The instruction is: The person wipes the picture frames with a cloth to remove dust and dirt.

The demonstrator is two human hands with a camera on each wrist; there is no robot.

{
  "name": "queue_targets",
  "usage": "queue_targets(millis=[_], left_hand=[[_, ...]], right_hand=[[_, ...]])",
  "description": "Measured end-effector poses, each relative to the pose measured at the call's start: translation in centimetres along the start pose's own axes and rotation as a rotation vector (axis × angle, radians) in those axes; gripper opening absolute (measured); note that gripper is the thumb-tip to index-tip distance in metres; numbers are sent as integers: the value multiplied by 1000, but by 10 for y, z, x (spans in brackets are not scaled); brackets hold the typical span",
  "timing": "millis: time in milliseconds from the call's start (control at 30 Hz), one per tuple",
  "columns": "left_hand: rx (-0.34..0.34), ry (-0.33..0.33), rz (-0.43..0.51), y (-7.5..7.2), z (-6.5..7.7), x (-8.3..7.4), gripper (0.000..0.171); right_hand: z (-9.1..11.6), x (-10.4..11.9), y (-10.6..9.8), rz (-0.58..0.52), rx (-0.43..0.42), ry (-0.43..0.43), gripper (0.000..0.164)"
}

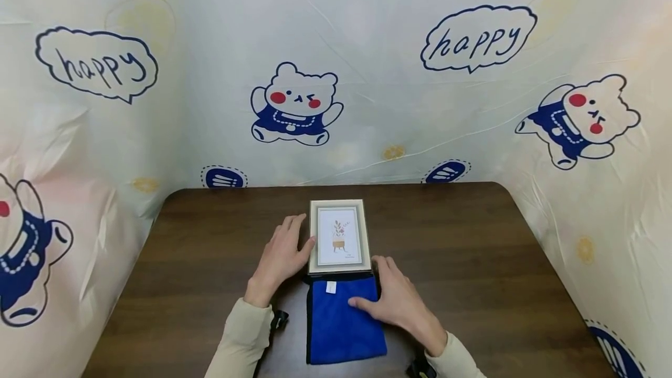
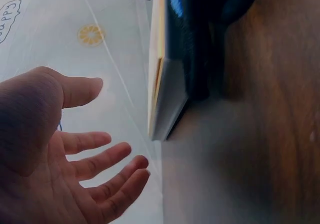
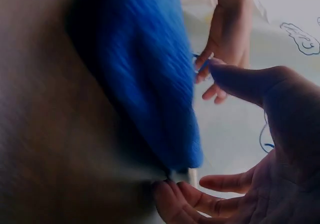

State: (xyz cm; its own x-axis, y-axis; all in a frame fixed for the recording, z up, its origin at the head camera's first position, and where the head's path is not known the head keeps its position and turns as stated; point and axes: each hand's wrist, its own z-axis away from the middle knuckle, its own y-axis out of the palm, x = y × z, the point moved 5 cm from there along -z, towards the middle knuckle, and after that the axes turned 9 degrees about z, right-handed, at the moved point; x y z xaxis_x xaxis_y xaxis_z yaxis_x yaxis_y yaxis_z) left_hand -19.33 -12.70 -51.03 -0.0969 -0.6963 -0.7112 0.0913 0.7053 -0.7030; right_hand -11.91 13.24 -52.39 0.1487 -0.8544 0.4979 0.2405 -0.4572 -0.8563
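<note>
A picture frame [image 1: 338, 238] with a cream border and a small plant print lies face up on the brown table. Just below it is a folded blue cloth [image 1: 341, 331] with black edging and a small white tag [image 1: 331, 287]. My left hand [image 1: 280, 254] is beside the frame's left edge, thumb toward it, fingers spread and holding nothing. Over the cloth's right side reaches my right hand [image 1: 396, 296], its thumb above the cloth and its fingertips near the frame's lower right corner. In the right wrist view, the cloth [image 3: 150, 74] lies between thumb and fingers, ungripped.
The wooden table [image 1: 472, 261] extends to both sides of the frame and cloth. Behind it hangs a pale curtain [image 1: 378, 121] printed with bears and speech bubbles. Dark straps [image 1: 279, 321] with wrist cameras sit at my cuffs.
</note>
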Motion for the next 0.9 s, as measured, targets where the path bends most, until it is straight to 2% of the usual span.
queue_targets(millis=[133,300,667,900], left_hand=[[31,-49,32,8,1,0,74],[45,-88,49,15,2,0,74],[44,-81,65,25,1,3,66],[43,-95,99,25,-5,11,62]], right_hand=[[7,0,12,-5,27,13,109],[13,5,17,-12,15,23,116],[15,8,22,-90,39,55,110],[15,6,27,-215,85,77,99]])
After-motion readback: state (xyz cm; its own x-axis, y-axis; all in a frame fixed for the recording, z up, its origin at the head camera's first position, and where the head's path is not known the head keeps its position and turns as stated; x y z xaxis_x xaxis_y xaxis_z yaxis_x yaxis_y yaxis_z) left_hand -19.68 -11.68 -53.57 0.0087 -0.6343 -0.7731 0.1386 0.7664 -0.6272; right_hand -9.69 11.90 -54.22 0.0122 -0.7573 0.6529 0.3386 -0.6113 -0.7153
